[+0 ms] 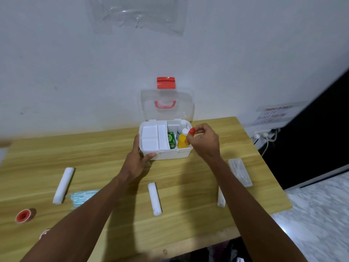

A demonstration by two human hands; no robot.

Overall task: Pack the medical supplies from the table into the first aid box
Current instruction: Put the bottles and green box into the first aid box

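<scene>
- Your left hand point(140, 156) grips the front-left corner of the open first aid box point(170, 155) on the worktop point(105, 146).
- Your right hand point(204, 140) pinches a small red-capped bottle point(189, 136) at the box's right compartment.
- Three gauze rolls point(154, 198) lie nearby.

Paper notice point(273, 115) on wall beside power strip point(263, 134).

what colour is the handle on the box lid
Red, on the clear lid; the handle shows best in the head view.
</scene>
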